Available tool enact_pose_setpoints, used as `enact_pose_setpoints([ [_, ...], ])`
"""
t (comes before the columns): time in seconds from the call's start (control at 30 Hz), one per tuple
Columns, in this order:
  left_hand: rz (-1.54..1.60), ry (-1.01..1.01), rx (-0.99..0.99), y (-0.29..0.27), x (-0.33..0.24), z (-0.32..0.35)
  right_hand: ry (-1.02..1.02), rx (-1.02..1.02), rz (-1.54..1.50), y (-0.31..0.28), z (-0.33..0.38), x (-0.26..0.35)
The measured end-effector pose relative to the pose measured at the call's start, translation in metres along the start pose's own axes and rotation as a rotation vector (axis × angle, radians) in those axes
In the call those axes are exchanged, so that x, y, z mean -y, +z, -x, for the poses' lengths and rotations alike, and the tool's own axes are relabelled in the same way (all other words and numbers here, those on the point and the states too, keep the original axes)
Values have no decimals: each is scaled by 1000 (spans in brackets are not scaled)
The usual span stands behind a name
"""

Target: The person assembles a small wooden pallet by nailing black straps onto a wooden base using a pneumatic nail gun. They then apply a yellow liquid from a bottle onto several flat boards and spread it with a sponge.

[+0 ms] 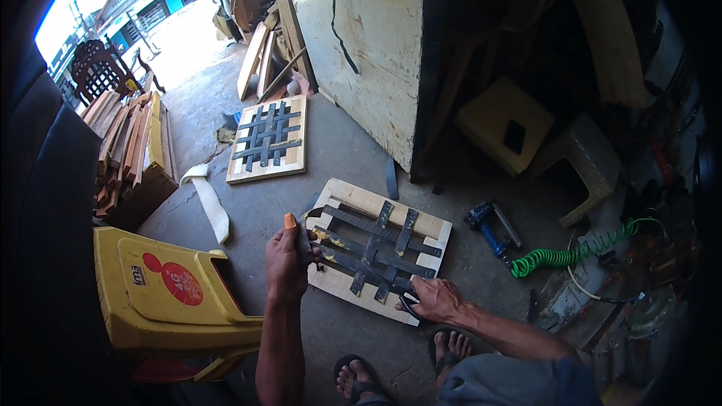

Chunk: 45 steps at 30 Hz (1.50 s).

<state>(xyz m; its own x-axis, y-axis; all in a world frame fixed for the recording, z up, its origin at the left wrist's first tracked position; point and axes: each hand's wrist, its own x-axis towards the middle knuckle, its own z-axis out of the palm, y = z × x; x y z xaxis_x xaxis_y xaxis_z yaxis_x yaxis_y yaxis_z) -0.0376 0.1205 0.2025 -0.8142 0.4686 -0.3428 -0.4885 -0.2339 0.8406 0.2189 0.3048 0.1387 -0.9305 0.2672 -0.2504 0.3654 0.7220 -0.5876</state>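
A wooden frame (pixel 342 297) lies tilted on the floor before my feet, crossed by woven black webbing straps (pixel 368 248) with yellowish residue on them. My left hand (pixel 287 259), its thumb wrapped in orange, is closed on the end of a black strap (pixel 305 244) at the frame's left edge. At the near right corner, my right hand (pixel 436 301) is closed around scissors with a dark handle loop (pixel 408 304); their blades are hard to tell from the straps.
A second webbed frame (pixel 301 135) lies farther off. A yellow plastic stool (pixel 128 286) stands at left, near stacked wood strips (pixel 124 143). On the right are a blue air stapler (pixel 489 233), its green coiled hose (pixel 553 256) and a yellow stool (pixel 504 124). A pale foam strip (pixel 209 203) lies leftward.
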Motion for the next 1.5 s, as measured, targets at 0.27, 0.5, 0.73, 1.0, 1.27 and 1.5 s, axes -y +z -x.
enact_pose_setpoints([
  [0.27, -1053, 263, -594, -78, -8, -157, 655, -247, 282, 10, 71, -109],
  [0.5, -1271, 201, -474, -79, 202, 10, 487, -47, 162, -15, 45, -141],
  [0.73, -1175, 282, -567, -89, 167, -37, 353, -211, 128, -29, -145, -146],
  [1.0, -1429, 393, -508, -133, 170, -105, 698, 226, 258, -9, -124, -95],
  [1.27, -1513, 313, -386, -112, 160, -110, 177, -469, 150, 8, -277, -112],
  [1.5, -1298, 240, -682, -158, 126, -133, 87, -456, -81, 17, -285, -36],
])
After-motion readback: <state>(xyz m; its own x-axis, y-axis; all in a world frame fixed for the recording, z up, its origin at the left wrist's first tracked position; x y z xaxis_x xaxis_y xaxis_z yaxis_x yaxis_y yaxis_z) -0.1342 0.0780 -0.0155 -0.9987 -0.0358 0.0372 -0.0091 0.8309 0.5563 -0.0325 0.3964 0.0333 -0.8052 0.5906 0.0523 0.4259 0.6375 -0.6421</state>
